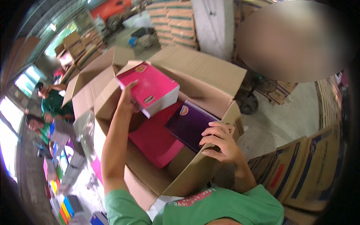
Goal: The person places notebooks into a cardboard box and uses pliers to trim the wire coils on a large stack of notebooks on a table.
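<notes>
A large open cardboard box stands in front of me. My left hand is closed on a thick stack of pink spiral notebooks, held tilted over the far left part of the box. Toward the box's right side lies a purple spiral notebook. My right hand has its curled fingers over that notebook's right end, close to the box wall; the fingertips' underside is hidden. Lower in the box, a pink cover shows beneath these.
Another open carton adjoins on the far left. Stacked notebooks cover a table at left, where two people in green are. Printed cartons stand at right. A wheeled base sits on the floor beyond the box.
</notes>
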A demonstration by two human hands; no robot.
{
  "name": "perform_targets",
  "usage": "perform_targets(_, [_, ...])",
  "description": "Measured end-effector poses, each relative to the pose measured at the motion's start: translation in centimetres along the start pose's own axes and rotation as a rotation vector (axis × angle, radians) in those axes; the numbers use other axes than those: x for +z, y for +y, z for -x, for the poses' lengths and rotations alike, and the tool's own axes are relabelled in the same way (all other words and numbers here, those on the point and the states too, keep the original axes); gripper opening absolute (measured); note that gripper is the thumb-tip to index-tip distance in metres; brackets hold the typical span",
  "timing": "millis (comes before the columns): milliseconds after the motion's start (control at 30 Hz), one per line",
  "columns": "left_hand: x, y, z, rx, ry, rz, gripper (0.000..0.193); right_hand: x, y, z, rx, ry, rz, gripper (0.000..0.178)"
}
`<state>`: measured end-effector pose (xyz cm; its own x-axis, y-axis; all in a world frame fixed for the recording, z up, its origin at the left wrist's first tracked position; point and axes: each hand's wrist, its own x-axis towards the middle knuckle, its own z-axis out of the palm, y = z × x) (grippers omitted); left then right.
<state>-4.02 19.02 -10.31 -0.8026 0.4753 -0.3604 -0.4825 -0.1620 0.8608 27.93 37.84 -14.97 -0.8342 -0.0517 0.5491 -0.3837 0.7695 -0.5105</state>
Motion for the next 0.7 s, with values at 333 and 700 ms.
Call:
perform_targets(333, [-12.2,2.2,20.2,0.573,-0.070,0.099,0.029,-10.9,-8.5,-4.4,0.053,0.799,0.019,0.052])
perform_targets(700, [-27.2,-10.5,46.4,0.899,0.104,0.015,0.029,19.9,-28.1,-5.4,0.417,-0.372,-1.608,0.072])
